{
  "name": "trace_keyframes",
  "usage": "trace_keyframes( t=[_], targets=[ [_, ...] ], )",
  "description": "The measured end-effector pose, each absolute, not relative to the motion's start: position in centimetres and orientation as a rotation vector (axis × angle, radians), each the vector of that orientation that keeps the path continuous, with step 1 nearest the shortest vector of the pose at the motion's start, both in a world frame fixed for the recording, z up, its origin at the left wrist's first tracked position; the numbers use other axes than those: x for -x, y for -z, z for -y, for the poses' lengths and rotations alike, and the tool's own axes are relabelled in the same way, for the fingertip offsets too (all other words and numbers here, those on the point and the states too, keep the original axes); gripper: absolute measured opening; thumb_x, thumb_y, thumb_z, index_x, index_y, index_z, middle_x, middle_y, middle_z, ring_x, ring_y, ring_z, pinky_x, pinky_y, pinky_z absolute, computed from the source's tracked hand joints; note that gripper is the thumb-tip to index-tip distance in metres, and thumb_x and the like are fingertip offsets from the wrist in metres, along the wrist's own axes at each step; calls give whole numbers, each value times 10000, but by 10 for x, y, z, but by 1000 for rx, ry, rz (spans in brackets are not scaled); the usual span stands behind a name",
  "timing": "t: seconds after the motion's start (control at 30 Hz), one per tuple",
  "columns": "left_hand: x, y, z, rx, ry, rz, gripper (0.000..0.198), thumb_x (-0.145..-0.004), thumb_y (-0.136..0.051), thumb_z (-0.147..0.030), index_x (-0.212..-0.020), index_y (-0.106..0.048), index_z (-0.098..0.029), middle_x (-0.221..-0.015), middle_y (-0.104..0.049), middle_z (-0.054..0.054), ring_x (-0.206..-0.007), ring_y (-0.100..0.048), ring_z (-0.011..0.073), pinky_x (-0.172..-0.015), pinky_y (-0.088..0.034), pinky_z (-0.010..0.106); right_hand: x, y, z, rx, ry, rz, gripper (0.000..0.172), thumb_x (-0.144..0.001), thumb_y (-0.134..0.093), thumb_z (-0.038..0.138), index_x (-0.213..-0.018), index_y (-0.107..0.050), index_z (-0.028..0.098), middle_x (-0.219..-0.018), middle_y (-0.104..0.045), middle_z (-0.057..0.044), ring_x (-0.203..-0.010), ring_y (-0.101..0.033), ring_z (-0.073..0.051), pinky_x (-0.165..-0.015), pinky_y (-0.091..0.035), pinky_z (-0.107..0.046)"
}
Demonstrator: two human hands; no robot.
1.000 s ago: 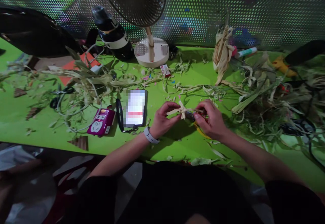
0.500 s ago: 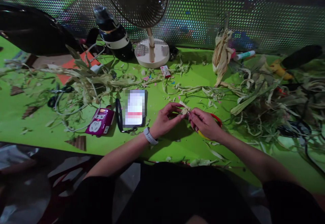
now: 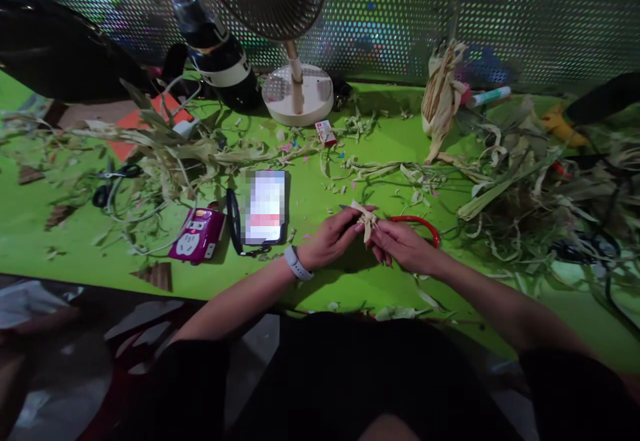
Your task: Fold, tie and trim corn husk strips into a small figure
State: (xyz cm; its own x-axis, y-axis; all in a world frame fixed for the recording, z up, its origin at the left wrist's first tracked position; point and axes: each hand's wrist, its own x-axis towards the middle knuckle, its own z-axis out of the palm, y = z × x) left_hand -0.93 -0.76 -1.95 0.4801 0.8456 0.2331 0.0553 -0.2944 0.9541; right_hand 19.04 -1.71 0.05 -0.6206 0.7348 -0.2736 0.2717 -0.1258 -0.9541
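A small knotted piece of pale dried husk (image 3: pixel 367 219) is held between my two hands over the green table (image 3: pixel 310 294). My left hand (image 3: pixel 333 237), with a light watch band on its wrist, pinches the piece from the left. The fingers of my right hand (image 3: pixel 400 244) close on its right side. Partly hidden behind my right hand lie scissors with a red handle (image 3: pixel 427 224). A phone with a lit, blurred screen (image 3: pixel 265 207) rests left of my left hand.
A purple power socket (image 3: pixel 199 235) and a white cable lie at the left, near husk strips (image 3: pixel 170 154). Behind them stand a dark bottle (image 3: pixel 225 71) and a fan (image 3: pixel 297 97). More husks (image 3: pixel 520 187) heap at the right, beside a husk bundle (image 3: pixel 440 104).
The husk piece shows more fully between my fingers, with a strip now hanging down. My right hand has turned slightly, and more of the red scissor handle shows. The view has shifted a little.
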Motion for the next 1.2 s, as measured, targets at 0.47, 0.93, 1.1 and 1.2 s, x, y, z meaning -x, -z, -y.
trace_keyframes(
  t=[0.47, 0.93, 1.1, 1.2],
  targets=[
    [9, 26, 10, -1853, -928, -668, 357, -946, -444, -247, -1281, -550, -184, -1188, -659, 128, -1087, -636, 200, -962, -486, 333, -178, -5, 32, 1084, -1972, 1346, 457, -839, -526, 642, -756, -506, 193, -524, -475, 62, -390, -402, -57, -354, -324, -170],
    [5, 38, 18, -2163, -1072, -888, 307, -978, -364, -280, -1204, -514, -136, -1012, -684, 126, -850, -665, 162, -769, -513, 275, -176, -7, 32, 961, -1571, 1867, 342, -957, -398, 454, -713, -410, 214, -530, -364, 75, -452, -331, -72, -445, -286, -212],
    [8, 37, 8, -1896, -1116, -814, 330, -949, -447, -386, -1170, -535, -156, -1070, -647, 129, -952, -635, 181, -849, -499, 308, -179, -12, 25, 985, -1160, 2140, 307, -947, -421, 346, -672, -403, 210, -571, -375, 56, -497, -332, -80, -496, -269, -234],
    [12, 30, 1, -1559, -1068, -731, 326, -928, -490, -438, -1096, -564, -168, -975, -637, 84, -870, -625, 153, -812, -500, 287, -189, -24, 17, 1033, -1012, 2134, 338, -934, -471, 419, -675, -468, 202, -549, -399, 52, -477, -352, -80, -485, -263, -238]
  ],
)
